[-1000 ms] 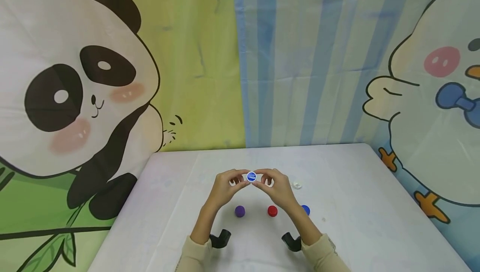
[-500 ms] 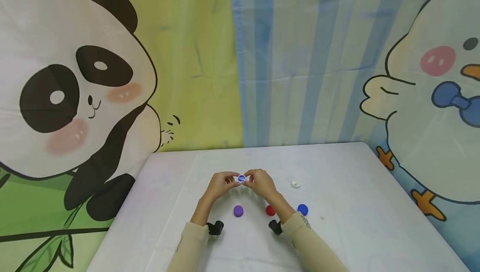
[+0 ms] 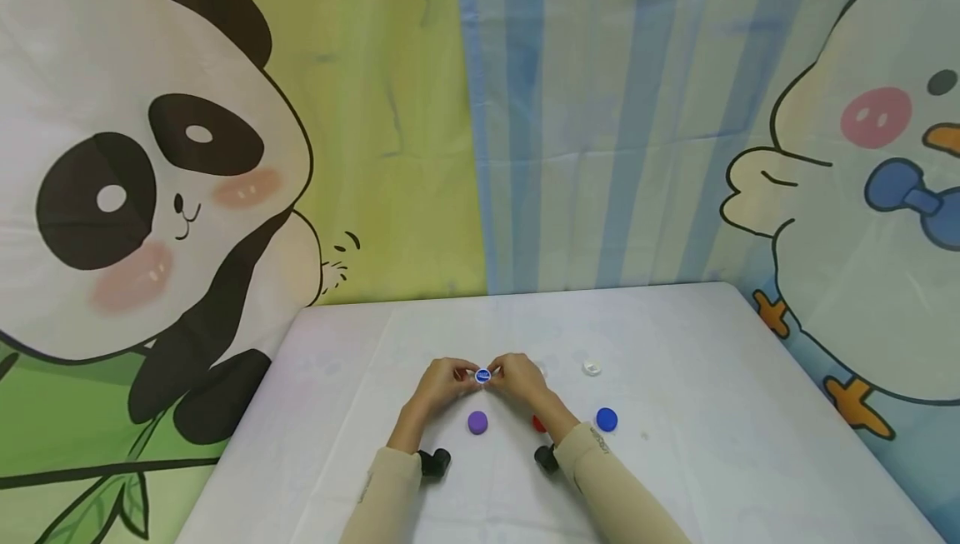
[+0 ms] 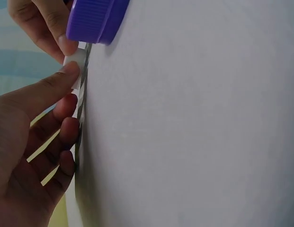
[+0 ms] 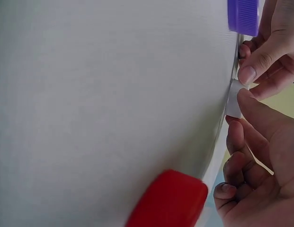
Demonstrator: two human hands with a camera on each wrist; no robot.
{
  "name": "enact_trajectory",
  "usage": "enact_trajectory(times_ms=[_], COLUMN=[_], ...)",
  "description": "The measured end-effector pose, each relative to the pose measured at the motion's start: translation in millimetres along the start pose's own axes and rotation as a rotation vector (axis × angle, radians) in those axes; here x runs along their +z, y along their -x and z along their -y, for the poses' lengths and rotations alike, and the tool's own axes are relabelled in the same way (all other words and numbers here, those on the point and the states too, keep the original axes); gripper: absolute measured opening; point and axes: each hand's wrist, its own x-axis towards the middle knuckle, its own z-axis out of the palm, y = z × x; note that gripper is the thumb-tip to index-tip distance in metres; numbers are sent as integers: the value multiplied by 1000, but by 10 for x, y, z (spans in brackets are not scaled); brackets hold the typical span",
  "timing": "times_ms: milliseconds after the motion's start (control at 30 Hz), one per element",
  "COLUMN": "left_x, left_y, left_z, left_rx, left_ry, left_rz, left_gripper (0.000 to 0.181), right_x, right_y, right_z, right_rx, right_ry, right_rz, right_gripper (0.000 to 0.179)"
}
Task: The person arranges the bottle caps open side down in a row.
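White table: a smooth white cover (image 3: 675, 361) lies over a wide tabletop, its far edge running up to the hanging cloths.
Left backdrop: yellow-green printed cloth (image 3: 390, 111) with a big black-and-white panda (image 3: 247, 277), cut off by the left border.
Right backdrop: pale cloth with blue vertical stripes (image 3: 570, 111) and a rounded white bird with a blue bow (image 3: 855, 277), running out of view on the right.
Held piece: the small round white cap with a blue printed top (image 3: 483, 376) is between your two hands, over the middle of the table; its print is too small to read, and you cannot tell whether it touches the cover.
Left hand: your left hand (image 3: 441, 384) pinches the cap's side with the thumb foremost; the other fingers curl loosely.
Right hand: your right hand (image 3: 519, 377) pinches the opposite side, its lower fingers bent.
Purple cap: the ribbed purple plastic cap (image 3: 477, 422) sits nearer you, cropped in both wrist views.
Red cap: your right forearm partly covers the round red plastic cap (image 3: 537, 425).
Right side: a round blue cap (image 3: 607, 420) and a small white round piece (image 3: 592, 368), its details unclear.
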Motion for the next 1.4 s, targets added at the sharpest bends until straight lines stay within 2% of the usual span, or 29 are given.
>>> enact_trajectory(times_ms=[133, 400, 533, 633, 767, 833, 900, 1067, 1233, 1400], left_x=[0, -7, -46, -100, -158, -163, -154, -15, 242, 491], left_y=[12, 9, 26, 45, 20, -21, -68, -200, -285, -322], left_z=[-27, -30, -102, -229, -466, -592, -723, -979, -1082, -1093], left_rx=[-9, -26, -65, -141, -246, -253, -227, -148, -205, -263], left_ry=[-13, -24, -54, -108, -177, -189, -178, -171, -236, -249], left_rz=[15, 37, 106, 145, 89, 38, -1, -31, -11, 7], left_gripper=[25, 28, 45, 60, 64, 61, 58, 47, 39, 37], right_x=[29, 73, 38, -48, -234, -337, -430, -566, -581, -540], right_y=[10, 20, 66, 120, 193, 225, 252, 292, 320, 366], right_z=[-12, -14, -22, -42, -103, -139, -177, -297, -405, -474], right_rx=[-9, 25, 24, 19, 45, 68, 92, 165, 246, 291], right_ry=[-12, 24, 53, 41, -28, -67, -104, -180, -199, -171], right_rz=[-4, 0, 26, 23, -27, -58, -85, -144, -188, -159], right_gripper=[22, 24, 35, 41, 36, 34, 33, 34, 33, 35])
